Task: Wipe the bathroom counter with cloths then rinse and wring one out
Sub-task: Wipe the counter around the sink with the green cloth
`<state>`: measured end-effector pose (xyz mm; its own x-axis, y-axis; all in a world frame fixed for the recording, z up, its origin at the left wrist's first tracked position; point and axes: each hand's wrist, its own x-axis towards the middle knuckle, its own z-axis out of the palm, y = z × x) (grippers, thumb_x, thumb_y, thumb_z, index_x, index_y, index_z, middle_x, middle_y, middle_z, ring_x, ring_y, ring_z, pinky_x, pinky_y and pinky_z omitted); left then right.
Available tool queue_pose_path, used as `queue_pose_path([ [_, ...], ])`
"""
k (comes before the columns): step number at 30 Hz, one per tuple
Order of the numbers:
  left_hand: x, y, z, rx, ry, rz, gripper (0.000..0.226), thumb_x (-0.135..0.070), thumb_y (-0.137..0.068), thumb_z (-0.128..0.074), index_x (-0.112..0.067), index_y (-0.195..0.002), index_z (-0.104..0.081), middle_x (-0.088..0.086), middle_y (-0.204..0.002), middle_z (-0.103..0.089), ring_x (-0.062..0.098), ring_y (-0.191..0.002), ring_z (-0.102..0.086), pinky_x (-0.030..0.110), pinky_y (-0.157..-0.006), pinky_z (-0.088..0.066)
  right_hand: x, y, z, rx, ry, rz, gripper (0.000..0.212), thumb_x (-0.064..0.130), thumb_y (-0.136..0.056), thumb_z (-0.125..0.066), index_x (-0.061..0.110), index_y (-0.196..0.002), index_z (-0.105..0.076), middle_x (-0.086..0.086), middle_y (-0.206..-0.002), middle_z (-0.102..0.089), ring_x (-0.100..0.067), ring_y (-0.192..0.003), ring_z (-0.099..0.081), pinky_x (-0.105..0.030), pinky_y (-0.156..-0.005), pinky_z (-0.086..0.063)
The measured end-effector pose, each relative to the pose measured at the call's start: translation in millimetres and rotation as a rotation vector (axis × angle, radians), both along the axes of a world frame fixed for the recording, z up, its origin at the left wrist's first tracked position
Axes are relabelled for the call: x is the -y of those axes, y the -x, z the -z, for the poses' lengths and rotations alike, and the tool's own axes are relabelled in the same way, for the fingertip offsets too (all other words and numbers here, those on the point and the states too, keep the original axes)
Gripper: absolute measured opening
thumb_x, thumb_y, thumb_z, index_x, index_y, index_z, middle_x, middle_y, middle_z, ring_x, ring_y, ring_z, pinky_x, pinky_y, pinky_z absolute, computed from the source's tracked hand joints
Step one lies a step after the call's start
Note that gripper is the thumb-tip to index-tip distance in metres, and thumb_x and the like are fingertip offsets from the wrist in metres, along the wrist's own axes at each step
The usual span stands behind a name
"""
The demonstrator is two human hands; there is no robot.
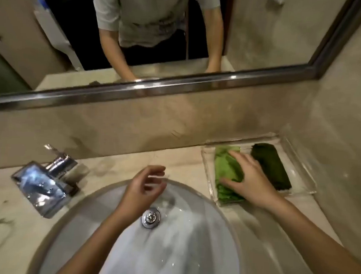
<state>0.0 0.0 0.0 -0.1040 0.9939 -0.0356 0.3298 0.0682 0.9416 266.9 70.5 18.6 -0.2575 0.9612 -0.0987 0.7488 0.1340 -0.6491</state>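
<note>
While your right hand (250, 177) lay on the light green cloth (225, 170), your left hand (142, 189) hung over the sink (191, 251).
The cloth sat in the clear tray (298, 162) just right of the sink, beside a dark green cloth (271, 167). It looked soft, light and floppy, so bunching up its middle should work best. Your right fingers were spread, not yet grabbing; your left ones curled a little and held nothing.

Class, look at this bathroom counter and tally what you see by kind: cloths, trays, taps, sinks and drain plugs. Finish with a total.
Cloths: 2 (light green cloth, dark green cloth)
Trays: 1 (clear tray)
Taps: 1 (tap)
Sinks: 1 (sink)
Drain plugs: 1 (drain plug)
Total: 6
</note>
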Motion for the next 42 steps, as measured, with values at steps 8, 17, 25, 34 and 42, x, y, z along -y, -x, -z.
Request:
queue_pose_path([
  [8, -2.8, 1.6, -1.9, 0.031, 0.040, -0.007, 0.032, 0.001, -0.085, -0.063, -0.022, -0.107, -0.058, 0.000, -0.105, -0.064, -0.001, -0.080, -0.061, 0.015, -0.072, -0.048, -13.3, 10.9, 11.0, 0.414, 0.073, -0.047, 0.078, 0.047, -0.078, -0.066, 0.024, -0.143, -0.028, -0.006, -0.143, -0.025, -0.035, -0.123, -0.028, -0.037, -0.102, -0.028],
  [17, 2.4, 8.9, 4.9, 0.032, 0.074, -0.015, 0.030, -0.003, -0.086, -0.064, -0.025, -0.105, -0.058, -0.001, -0.105, -0.064, 0.008, -0.087, -0.060, 0.012, -0.073, -0.046, -6.1, 18.2, 24.1, 0.410, -0.153, 0.001, 0.047, 0.007, -0.083, -0.059, 0.015, -0.129, -0.052, -0.010, -0.124, -0.048, -0.036, -0.101, -0.045, -0.037, -0.089, -0.036],
  [25, 12.0, 18.4, -0.3, 0.027, 0.054, 0.013, 0.028, -0.005, -0.088, -0.062, -0.028, -0.102, -0.059, -0.002, -0.104, -0.064, 0.002, -0.084, -0.059, 0.010, -0.072, -0.044, 2.4, 23.9, 11.6, 0.141, -0.359, 0.079, 0.038, -0.006, -0.078, -0.060, 0.003, -0.114, -0.061, -0.017, -0.104, -0.057, -0.036, -0.094, -0.053, -0.035, -0.079, -0.041],
  [34, 107.8, 66.2, -30.0, -0.180, 0.096, 0.125, 0.024, -0.013, -0.088, -0.063, -0.031, -0.104, -0.059, -0.012, -0.101, -0.064, 0.000, -0.089, -0.062, 0.021, -0.080, -0.048, 72.0, 77.4, -33.9, -0.171, -0.179, -0.195, 0.023, -0.005, -0.081, -0.057, 0.010, -0.098, -0.056, -0.001, -0.096, -0.049, -0.006, -0.081, -0.042, -0.004, -0.069, -0.033],
  [42, 230.3, 176.3, -45.9, -0.210, 0.134, -0.264, 0.018, -0.023, -0.081, -0.063, -0.029, -0.098, -0.064, -0.008, -0.097, -0.067, 0.004, -0.086, -0.063, 0.031, -0.080, -0.050, 156.3, 188.9, -32.6, -0.337, 0.195, -0.534, 0.031, 0.006, -0.088, -0.055, 0.036, -0.095, -0.053, 0.010, -0.089, -0.060, -0.008, -0.081, -0.059, -0.029, -0.067, -0.049],
])
